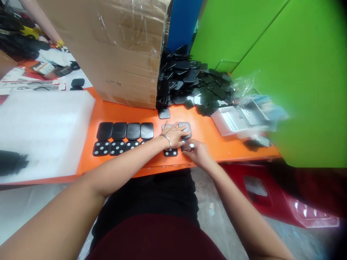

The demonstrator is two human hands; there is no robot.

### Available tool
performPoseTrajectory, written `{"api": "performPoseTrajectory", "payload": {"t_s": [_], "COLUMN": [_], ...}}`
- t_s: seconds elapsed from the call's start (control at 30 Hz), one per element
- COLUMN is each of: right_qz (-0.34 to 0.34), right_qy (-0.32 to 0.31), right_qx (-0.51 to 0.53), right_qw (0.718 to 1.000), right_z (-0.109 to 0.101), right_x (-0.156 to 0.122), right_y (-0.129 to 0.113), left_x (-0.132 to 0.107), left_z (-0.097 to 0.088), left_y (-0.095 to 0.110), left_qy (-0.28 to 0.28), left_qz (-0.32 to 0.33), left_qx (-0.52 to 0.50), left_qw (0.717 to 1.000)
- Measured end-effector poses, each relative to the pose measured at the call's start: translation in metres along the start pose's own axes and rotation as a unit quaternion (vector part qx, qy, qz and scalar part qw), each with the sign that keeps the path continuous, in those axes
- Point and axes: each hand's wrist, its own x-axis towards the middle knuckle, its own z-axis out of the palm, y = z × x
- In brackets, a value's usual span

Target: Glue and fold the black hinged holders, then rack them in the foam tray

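Orange tabletop (206, 131) crosses the middle of the frame, with a tall cardboard box (130, 54) behind it at upper centre-left and a green panel (306, 90) at right. Its front edge runs just below a row of four opened black cases (119, 130) at centre-left, dotted halves (117, 148) nearest that edge. Two more opened ones, the centre cases (170, 152), lie beyond a strip of orange. The left hand (175, 136), wearing a bracelet (168, 139), is palm down over both, fingers spread and grasping nothing; its forearm crosses the row's right end. The right hand (200, 151) is bent, fingertips at the dotted half of the right centre case; whether it grips anything cannot be told. Orange surface stretches from this hand to a pale box (230, 121) near the green panel. Black pieces (184, 72) heap up beside the cardboard; a white block (48, 122) borders the left.
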Motion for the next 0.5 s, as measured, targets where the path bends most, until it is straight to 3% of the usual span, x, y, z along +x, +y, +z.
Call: {"api": "performPoseTrajectory", "payload": {"t_s": [0.23,0.37,0.5], "right_qz": [0.001,-0.026,-0.005], "right_qy": [-0.002,-0.117,-0.195], "right_qx": [-0.027,0.001,0.049], "right_qw": [1.000,0.993,0.979], "right_z": [-0.001,-0.014,-0.030], "right_x": [0.001,0.013,0.018], "right_y": [0.000,0.001,0.001], "left_x": [0.002,0.003,0.002], "left_z": [0.005,0.004,0.001], "left_y": [0.001,0.000,0.001], "left_qy": [0.004,0.001,-0.010], "left_qz": [-0.019,-0.022,-0.021], "left_qx": [-0.002,0.002,0.007], "left_qw": [1.000,1.000,1.000]}}
